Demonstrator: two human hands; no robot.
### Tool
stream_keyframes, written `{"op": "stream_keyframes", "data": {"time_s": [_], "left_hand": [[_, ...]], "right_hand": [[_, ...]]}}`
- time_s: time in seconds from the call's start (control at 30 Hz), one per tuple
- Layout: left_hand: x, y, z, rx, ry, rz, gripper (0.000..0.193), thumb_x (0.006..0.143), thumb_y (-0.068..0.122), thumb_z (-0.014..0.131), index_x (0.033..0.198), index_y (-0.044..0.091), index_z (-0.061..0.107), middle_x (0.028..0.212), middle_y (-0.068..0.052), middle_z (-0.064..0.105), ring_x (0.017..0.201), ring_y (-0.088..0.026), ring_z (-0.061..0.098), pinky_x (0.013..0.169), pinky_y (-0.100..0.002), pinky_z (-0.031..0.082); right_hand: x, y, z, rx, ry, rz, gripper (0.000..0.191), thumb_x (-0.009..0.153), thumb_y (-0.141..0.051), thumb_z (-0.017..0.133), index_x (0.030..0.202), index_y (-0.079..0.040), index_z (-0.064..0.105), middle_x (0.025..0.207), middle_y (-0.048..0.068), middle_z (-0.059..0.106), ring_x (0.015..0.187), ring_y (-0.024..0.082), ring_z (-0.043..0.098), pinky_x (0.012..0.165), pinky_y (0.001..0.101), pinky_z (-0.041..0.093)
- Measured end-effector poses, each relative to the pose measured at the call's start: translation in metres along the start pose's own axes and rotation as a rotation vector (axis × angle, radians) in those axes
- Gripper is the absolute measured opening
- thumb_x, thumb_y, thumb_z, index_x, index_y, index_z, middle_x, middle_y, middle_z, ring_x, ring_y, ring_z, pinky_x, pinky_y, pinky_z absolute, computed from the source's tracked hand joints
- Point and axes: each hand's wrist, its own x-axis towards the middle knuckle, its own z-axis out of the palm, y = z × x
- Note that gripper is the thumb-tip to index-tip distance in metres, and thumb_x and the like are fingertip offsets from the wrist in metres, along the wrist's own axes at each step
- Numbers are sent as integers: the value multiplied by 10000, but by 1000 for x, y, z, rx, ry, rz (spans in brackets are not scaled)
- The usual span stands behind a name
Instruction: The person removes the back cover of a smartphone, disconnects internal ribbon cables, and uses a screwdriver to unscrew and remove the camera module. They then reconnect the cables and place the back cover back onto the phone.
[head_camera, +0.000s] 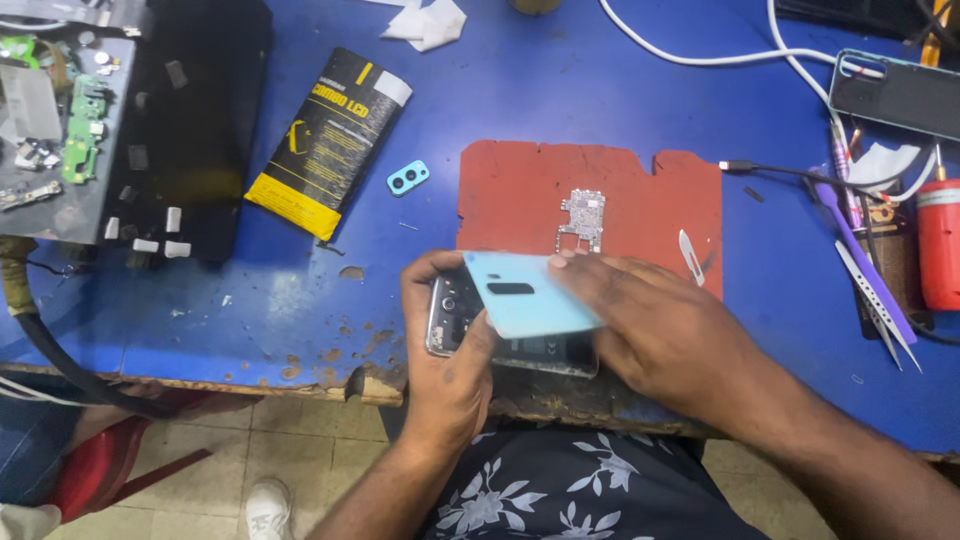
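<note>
A light blue phone back cover (525, 295) is tilted over an opened phone body (455, 320) at the near edge of the blue table (560, 90). My left hand (445, 365) grips the phone body from the left, thumb on its inner side. From the right, my right hand (665, 335) holds the back cover, fingers pressed on its far edge. A small circuit board (582, 217) lies on a red mat (640, 200) just behind my hands.
A black and yellow pouch (330, 140) and a blue camera bezel (408, 177) lie left of the mat. Phone parts (60, 130) and a black screen (195, 120) sit far left. Tweezers (875, 300), a purple tool (860, 250), white cables (700, 55), another phone (895, 95) stand right.
</note>
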Motion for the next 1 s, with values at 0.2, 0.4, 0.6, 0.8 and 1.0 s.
{"op": "stream_keyframes", "data": {"time_s": [0.2, 0.4, 0.6, 0.8, 1.0], "left_hand": [[-6, 27, -26, -190, -96, -43, 582, 1075, 392, 538, 1513, 61, 344, 1486, -245, 487, 1401, -426, 508, 1171, -573, 453], [20, -12, -19, -258, -93, -58, 665, 1060, 471, 511, 1546, 64, 311, 1487, -253, 474, 1423, -467, 482, 1198, -612, 421], [16, -9, -2, -264, -63, -37, 640, 1075, 444, 507, 1539, 46, 318, 1478, -274, 479, 1414, -472, 487, 1208, -621, 398], [20, -14, 1, -270, -13, -30, 635, 1068, 446, 507, 1525, 45, 323, 1478, -278, 481, 1411, -467, 481, 1196, -623, 401], [19, -22, -1, -287, 2, -38, 615, 1073, 434, 501, 1527, 60, 321, 1485, -262, 477, 1421, -464, 470, 1189, -631, 401]], "right_hand": [[38, 35, -4, 47, 156, 336, 282, 979, -21, 674, 1261, -5, 672, 954, 191, 747, 820, 279, 756, 706, 385, 569], [122, 130, 14, 251, 40, 317, 355, 993, -80, 694, 1342, -25, 655, 1177, 152, 742, 1054, 215, 727, 903, 340, 557], [165, 151, 26, 322, -95, 346, 386, 931, -146, 758, 1303, -73, 685, 1193, 104, 747, 1072, 213, 712, 933, 351, 541], [122, 136, 0, -2, 127, 64, 290, 986, -115, 791, 1254, -37, 714, 1166, 162, 739, 1007, 321, 692, 859, 398, 550], [48, 112, -18, 54, -119, -35, 381, 871, -245, 772, 1211, -90, 698, 1289, 134, 686, 1223, 315, 618, 1036, 446, 487]]}}
